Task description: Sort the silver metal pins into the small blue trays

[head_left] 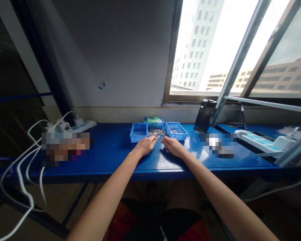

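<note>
My left hand (146,146) and my right hand (172,146) meet low over the table, fingers closed in a pinch. Between their fingertips stretches a thin metal rod (159,140), too small to make out in detail. Just beyond lies a heap of small slim metal pieces (157,133). A blue bin (138,138) with a few such pieces stands left of the heap. On the right, another blue bin (178,136) holds several more. Behind the heap, a third blue bin (145,124) contains green-and-clear plastic packets (154,119).
The blue table (110,160) runs along the wall. White cables (20,180) and a power strip (83,127) are at the left. A black container (205,115) stands back right, near a metal post (230,70). Another power strip (258,140) lies at the right. Two table areas are pixelated.
</note>
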Motion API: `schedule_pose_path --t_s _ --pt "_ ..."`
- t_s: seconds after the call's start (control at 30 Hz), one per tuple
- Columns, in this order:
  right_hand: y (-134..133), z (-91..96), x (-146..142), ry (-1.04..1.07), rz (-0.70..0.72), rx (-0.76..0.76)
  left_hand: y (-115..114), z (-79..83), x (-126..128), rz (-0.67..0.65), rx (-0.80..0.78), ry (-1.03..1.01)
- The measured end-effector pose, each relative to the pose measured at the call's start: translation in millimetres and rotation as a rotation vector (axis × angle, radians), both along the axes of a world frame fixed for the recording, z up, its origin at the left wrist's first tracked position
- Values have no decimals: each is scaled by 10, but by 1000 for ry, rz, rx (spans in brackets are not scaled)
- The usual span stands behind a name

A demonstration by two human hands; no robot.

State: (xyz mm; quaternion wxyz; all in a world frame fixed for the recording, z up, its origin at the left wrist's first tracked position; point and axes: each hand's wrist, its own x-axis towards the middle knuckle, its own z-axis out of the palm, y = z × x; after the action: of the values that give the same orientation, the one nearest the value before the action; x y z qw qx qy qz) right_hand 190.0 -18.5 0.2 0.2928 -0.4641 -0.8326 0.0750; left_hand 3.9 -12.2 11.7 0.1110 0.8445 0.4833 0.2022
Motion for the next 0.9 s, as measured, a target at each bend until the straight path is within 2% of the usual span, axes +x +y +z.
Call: schedule_pose_path --t_s 0.23,0.9 --pt "7 -15 3 -6 -13 -34 28 -39 -4 -5 7 -12" --pt "2 -13 -4 -21 -16 40 -2 0 -9 -4 17 17"
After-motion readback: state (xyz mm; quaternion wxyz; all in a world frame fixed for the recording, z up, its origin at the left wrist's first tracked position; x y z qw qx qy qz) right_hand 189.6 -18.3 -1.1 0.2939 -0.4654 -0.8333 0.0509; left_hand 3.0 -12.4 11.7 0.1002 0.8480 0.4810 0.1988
